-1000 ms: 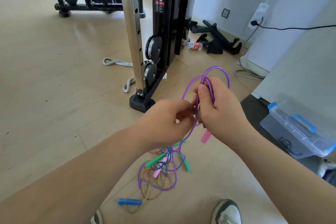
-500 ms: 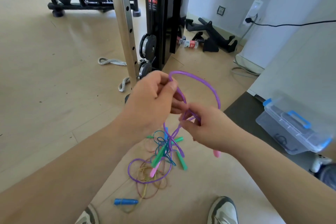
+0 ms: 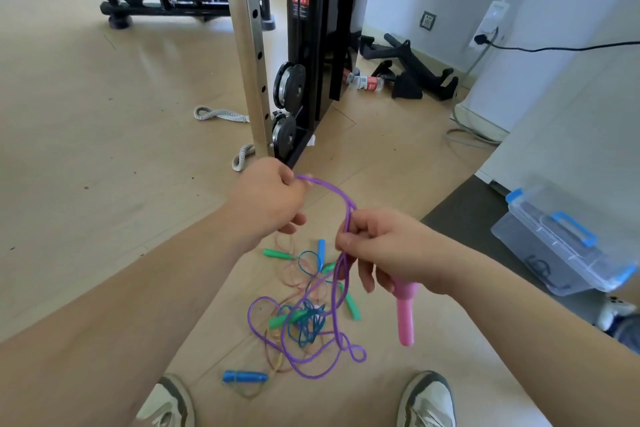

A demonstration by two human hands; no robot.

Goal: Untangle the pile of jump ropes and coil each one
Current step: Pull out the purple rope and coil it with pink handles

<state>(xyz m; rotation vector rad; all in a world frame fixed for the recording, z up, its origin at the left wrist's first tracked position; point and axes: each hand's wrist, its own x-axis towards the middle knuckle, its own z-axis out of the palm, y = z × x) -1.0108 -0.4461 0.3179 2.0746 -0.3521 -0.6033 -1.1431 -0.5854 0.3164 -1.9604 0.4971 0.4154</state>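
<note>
Pale wooden flooring is filling most of the view and running back to a white wall. A black cable machine is standing on it, with a perforated steel upright at its near side. A clear plastic bin with blue handles is sitting off to the right, just beside a dark mat.

Two bare forearms are reaching in from the bottom corners. The left hand is pinching the purple rope with curled fingers at the high end of a short arc. The right hand, lower and to the right, is gripping the same rope between thumb and fingers where two strands are meeting. A pink handle is hanging down from under its palm.

From the right hand the purple strands are dropping to the pile of jump ropes, which is lying on the floor ahead of the two shoes. Purple loops are mixing there with teal and thin orange cords around several green handles. A blue handle is lying at the pile's near edge, just beside the left shoe.
</note>
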